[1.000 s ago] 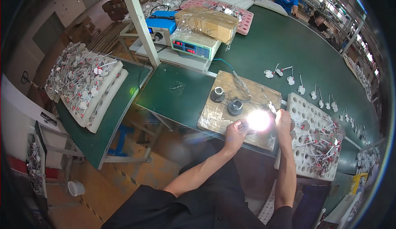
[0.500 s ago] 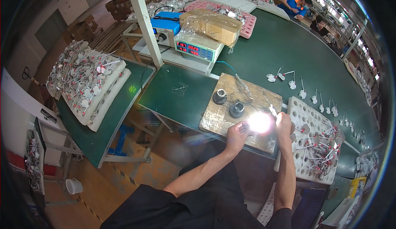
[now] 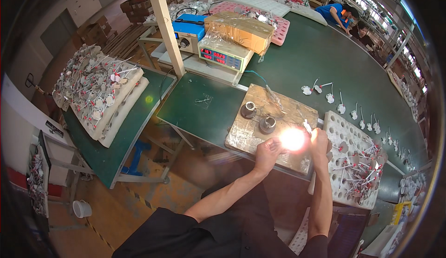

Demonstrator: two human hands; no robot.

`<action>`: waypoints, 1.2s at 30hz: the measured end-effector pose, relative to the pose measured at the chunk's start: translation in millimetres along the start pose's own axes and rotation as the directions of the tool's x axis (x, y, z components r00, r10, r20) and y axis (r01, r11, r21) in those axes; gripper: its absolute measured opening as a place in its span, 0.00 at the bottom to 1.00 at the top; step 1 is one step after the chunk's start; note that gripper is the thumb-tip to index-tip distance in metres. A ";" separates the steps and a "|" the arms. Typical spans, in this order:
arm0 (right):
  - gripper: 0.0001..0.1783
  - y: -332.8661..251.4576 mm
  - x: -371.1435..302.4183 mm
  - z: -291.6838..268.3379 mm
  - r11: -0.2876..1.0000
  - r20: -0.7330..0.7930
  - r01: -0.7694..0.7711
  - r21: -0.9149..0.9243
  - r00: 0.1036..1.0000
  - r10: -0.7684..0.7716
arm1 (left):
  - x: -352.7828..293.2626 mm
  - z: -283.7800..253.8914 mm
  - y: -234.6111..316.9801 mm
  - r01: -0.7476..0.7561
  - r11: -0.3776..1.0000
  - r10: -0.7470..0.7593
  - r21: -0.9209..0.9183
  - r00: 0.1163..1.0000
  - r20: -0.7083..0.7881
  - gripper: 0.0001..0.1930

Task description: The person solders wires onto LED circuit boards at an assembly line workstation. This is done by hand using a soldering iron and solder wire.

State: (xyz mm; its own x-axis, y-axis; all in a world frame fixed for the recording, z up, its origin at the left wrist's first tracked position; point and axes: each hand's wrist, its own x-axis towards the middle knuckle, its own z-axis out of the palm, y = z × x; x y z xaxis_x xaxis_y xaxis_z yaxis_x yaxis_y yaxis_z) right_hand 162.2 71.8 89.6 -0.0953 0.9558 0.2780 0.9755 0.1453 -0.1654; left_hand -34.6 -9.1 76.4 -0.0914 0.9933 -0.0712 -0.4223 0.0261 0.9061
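Observation:
A glaring lamp module [image 3: 292, 139] shines between my hands over the wooden board [image 3: 241, 130]; the glare washes out its shape. My left hand [image 3: 268, 153] is closed, with its fingertips pinching the left edge of the lamp module. On the other side of the glow, my right hand [image 3: 319, 144] is closed too, its fingers curled round something the glare and the hand hide. A small white piece [image 3: 307, 127] sticks up beside the right fingertips. Two dark round sockets, one far [image 3: 249, 109] and one near [image 3: 267, 125], stand on the board just beyond my left hand.
A foam tray [image 3: 338, 130] with wired lamp parts lies right of the board. Lamp parts form a row on the green table [image 3: 297, 49]. A meter [image 3: 218, 58] carries a cardboard box [image 3: 239, 28]. More parts cover a foam stack [image 3: 93, 95] at left. Two people sit far right.
The light has turned from white to a warmer, orange-tinted glow. My hands stay almost where they were. The far person in blue has leaned lower.

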 end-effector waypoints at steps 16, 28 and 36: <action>0.29 8.7 1.0 12.8 0.992 -0.077 0.033 0.122 0.997 -0.024 | 2.6 -2.9 -9.0 0.023 1.000 -0.023 0.000 0.999 0.045 0.03; 0.14 -24.4 -3.4 -20.6 0.987 -0.065 -0.078 0.138 0.994 0.087 | -0.6 -2.5 -6.1 0.019 1.000 -0.019 -0.006 0.999 0.032 0.04; 0.20 -10.3 -1.0 -16.4 0.972 0.026 -0.209 0.104 0.978 0.207 | 12.0 8.0 -11.8 0.021 0.993 -0.017 -0.117 0.999 0.036 0.07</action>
State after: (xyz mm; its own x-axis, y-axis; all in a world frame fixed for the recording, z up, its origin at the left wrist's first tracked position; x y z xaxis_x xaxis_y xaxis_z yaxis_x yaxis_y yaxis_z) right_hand 155.5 65.1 106.6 0.1039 0.9714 0.2133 0.9478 -0.0317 -0.3172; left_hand -23.6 3.3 68.3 -0.0515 0.9961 -0.0718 -0.5265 0.0340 0.8495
